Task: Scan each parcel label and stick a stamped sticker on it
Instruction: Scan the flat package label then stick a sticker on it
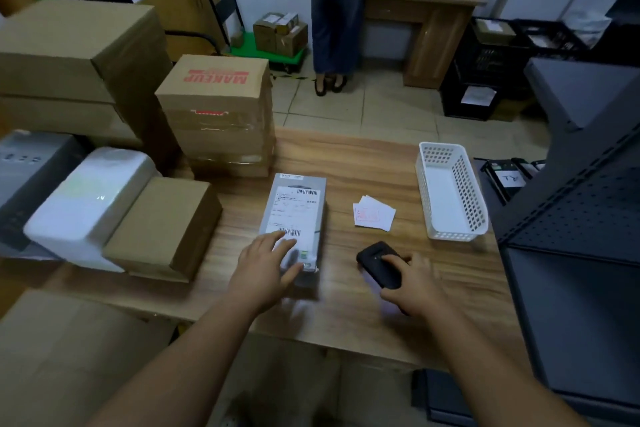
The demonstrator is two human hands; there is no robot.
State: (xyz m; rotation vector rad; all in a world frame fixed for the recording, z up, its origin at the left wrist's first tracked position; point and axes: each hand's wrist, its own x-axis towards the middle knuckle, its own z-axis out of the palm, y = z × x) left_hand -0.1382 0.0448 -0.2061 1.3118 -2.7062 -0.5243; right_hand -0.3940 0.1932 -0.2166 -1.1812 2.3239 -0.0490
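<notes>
Parcel [294, 218], grey and oblong, is laid flat near the middle of the wooden table [363, 163], with a white shipping label [292, 215] carrying barcodes on its upper face. The left hand [268, 262] is rested on the near end of the parcel, its fingers spread and nearly straight, so nothing is gripped by it. The right hand [414, 282] is closed around a black handheld scanner [379, 263], whose front end is pointed toward the parcel; the scanner is held low over the table, just to the right of the parcel.

A small pile of white stickers [374, 215] with faint red stamp marks is seen on the table between the parcel and a white perforated plastic basket [464, 194]. The basket is set near the table's right edge, and nothing can be made out inside it beyond its pale floor.

To the left, a plain brown box [166, 225] is placed beside a white wrapped package [90, 201], and a taped carton printed MAKEUP [218, 107] is stacked behind them. Larger cartons [76, 55] are piled further left. On the floor beyond, small boxes [280, 33] are loaded on a green trolley [266, 54], and black crates [485, 73] holding papers are stacked by a wooden desk [426, 14]. A standing person [336, 21] is partly seen at the back.
</notes>
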